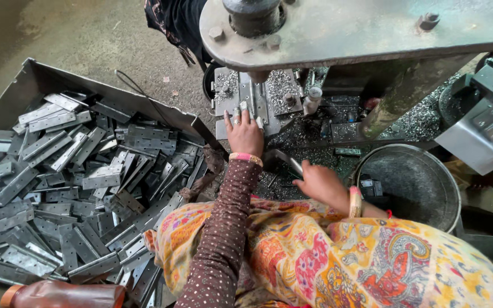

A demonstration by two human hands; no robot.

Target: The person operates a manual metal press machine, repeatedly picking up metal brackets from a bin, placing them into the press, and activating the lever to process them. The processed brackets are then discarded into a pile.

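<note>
A heavy grey steel press [360,28] loomed over a wide metal tray [41,77] heaped with flat, punched hinge leaves [64,188]. Beside it sat a round dull bucket [409,182]. The left hand [245,134] lay spread, fingertips on a hinge strip [250,97] at the press bed. The right hand [320,182] pinched a narrow metal piece [289,161].

Counts by kind at the press

Two hands are seen, one left [245,136] and one right [322,183]; one metal tray [41,77] is filled with hinge plates [101,177] too many to be counted; one round metal bucket [412,182] and one press [338,28] are shown.
</note>
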